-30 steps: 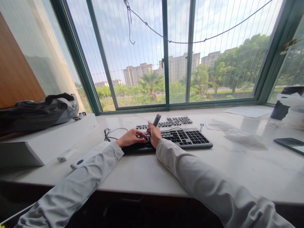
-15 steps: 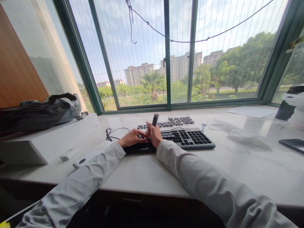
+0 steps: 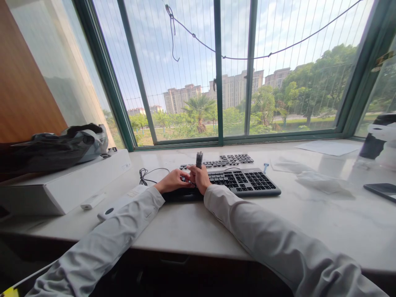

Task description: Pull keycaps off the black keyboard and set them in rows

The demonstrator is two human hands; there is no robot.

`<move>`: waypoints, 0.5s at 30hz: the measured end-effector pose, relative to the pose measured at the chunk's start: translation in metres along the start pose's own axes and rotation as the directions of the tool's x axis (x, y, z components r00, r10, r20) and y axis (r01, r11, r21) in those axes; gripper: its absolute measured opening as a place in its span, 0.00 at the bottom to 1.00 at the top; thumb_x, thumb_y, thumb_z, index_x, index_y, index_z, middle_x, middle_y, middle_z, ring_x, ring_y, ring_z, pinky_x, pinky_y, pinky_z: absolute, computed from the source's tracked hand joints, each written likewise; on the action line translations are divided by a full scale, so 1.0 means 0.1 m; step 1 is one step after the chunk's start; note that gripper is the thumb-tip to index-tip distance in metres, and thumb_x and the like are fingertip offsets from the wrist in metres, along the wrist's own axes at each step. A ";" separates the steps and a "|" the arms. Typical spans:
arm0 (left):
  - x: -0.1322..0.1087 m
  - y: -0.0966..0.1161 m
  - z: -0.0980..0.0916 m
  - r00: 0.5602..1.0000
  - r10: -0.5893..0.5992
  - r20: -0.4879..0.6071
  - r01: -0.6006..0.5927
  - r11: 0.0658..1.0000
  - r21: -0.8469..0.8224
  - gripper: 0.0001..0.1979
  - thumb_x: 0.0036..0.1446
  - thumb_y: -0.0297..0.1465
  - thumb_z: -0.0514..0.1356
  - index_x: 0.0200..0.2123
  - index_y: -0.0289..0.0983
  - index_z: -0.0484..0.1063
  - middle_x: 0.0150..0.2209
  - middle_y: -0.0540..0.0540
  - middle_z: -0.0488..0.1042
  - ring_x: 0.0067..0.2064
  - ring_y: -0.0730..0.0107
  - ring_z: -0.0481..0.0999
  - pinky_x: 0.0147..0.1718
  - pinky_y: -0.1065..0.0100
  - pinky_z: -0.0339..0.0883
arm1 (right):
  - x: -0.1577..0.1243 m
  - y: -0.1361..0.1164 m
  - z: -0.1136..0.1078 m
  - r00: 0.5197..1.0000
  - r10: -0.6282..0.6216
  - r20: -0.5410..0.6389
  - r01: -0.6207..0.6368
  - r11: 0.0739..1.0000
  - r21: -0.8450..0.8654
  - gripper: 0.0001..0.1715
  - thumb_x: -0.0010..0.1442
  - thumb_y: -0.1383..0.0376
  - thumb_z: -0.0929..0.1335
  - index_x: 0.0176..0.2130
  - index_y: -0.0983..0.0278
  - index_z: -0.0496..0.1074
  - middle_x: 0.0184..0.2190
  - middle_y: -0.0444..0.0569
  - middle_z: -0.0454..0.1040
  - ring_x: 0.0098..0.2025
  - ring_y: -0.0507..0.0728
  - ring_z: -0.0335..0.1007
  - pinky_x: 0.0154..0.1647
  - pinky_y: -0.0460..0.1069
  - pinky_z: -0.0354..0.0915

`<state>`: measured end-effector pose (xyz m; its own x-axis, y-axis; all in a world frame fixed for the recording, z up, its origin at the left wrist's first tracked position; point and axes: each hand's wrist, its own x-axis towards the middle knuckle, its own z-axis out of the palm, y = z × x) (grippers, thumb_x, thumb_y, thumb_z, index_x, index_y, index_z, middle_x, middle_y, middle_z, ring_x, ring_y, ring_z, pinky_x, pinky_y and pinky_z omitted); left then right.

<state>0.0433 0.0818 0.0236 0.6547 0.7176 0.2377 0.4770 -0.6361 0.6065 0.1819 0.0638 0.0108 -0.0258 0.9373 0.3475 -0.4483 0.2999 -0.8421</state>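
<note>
A dark keyboard [image 3: 247,183] lies on the pale countertop, with the keycaps off much of its right part and some keys in place near the middle. My right hand [image 3: 202,179] is over its left half, closed around an upright, black, stick-like tool [image 3: 199,159]; the tool's lower end is hidden by my fingers. My left hand [image 3: 173,180] rests at the keyboard's left end, thumb and fingertips drawn together beside the right hand. What lies between those fingertips is too small to make out. Behind the keyboard, loose keycaps [image 3: 236,158] sit in rows.
A blue keycap puller-like piece [image 3: 265,167] stands behind the keyboard's right end. Clear plastic bags [image 3: 320,179] and a phone [image 3: 383,190] lie to the right. At left are a coiled cable [image 3: 144,176], a white box [image 3: 62,185] and a white device [image 3: 109,210].
The black tool has tipped slightly left and stands more upright in my right hand. My left hand stays in nearly the same place.
</note>
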 end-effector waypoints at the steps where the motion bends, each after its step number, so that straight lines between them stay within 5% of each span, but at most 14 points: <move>1: 0.00 0.00 0.00 1.000 0.001 0.009 -0.001 1.000 0.003 0.20 0.46 0.44 0.65 0.31 0.31 0.79 0.26 0.47 0.74 0.28 0.71 0.69 0.30 0.71 0.60 | 0.00 0.00 0.01 1.000 -0.005 -0.002 0.005 1.000 0.005 0.20 0.44 0.64 0.68 0.15 0.61 0.51 0.11 0.35 0.46 0.14 0.45 0.40 0.14 0.45 0.44; 7: -0.02 0.02 0.00 1.000 0.020 0.015 -0.021 1.000 0.018 0.21 0.46 0.45 0.65 0.32 0.32 0.79 0.26 0.48 0.74 0.28 0.71 0.69 0.29 0.71 0.60 | -0.02 -0.02 0.02 0.999 -0.033 -0.024 0.035 0.998 0.058 0.21 0.44 0.64 0.68 0.14 0.60 0.50 0.10 0.35 0.45 0.14 0.45 0.40 0.14 0.45 0.42; 15: -0.04 0.06 -0.01 0.988 0.057 -0.147 -0.036 0.989 0.144 0.20 0.50 0.45 0.62 0.36 0.33 0.78 0.32 0.45 0.77 0.28 0.73 0.69 0.26 0.72 0.62 | 0.12 -0.24 -0.12 0.995 -0.054 -0.089 0.061 0.995 0.080 0.24 0.48 0.58 0.68 0.18 0.60 0.49 0.13 0.35 0.43 0.16 0.46 0.36 0.17 0.46 0.38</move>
<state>0.0428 0.0757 0.0268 0.5878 0.7140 0.3804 0.5326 -0.6954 0.4824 0.2027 0.0699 0.0305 0.0781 0.9317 0.3546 -0.5188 0.3417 -0.7836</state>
